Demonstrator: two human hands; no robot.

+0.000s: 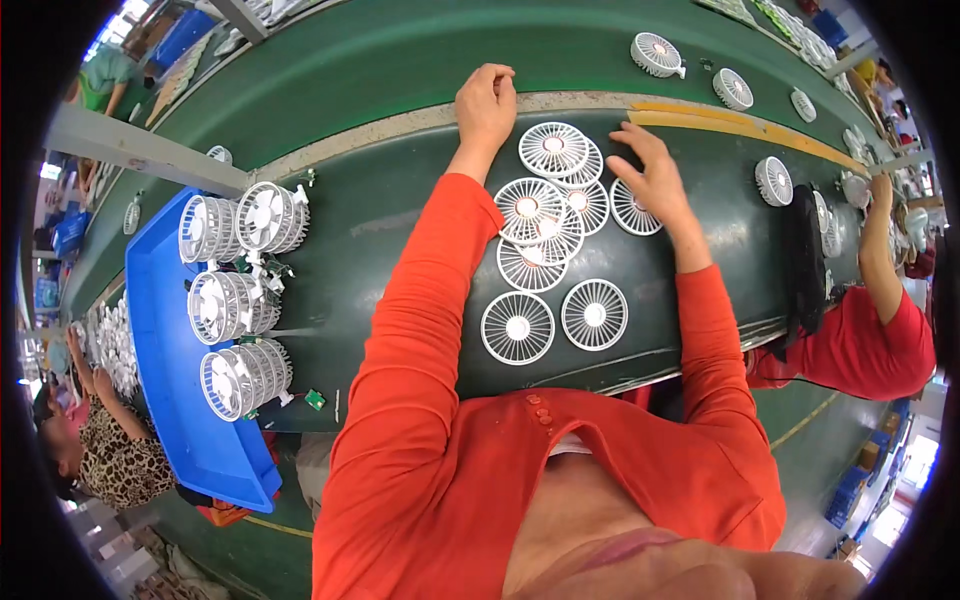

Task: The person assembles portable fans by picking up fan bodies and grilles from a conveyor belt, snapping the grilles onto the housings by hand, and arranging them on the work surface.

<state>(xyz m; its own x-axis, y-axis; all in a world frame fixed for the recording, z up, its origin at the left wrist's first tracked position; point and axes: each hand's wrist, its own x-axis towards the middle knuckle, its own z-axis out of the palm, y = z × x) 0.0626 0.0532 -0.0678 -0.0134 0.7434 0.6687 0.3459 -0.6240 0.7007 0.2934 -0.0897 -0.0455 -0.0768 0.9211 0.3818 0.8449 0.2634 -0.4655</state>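
Observation:
My left hand reaches over the far edge of the green worktable toward the conveyor. Its fingers are curled in and pressed together; the inside of the grip is hidden. My right hand is open, fingers apart, over a round white fan grille at the right of a loose group. Between my arms, several more grilles overlap, with a top one near the far edge and another grille below it. Nearer me, two grilles lie apart, a left one and a right one.
Stacked white fan housings with blades stand left, beside a blue tray. A small green circuit board lies near them. Fan units sit on the green conveyor. A co-worker in red is at the right, another person at the left.

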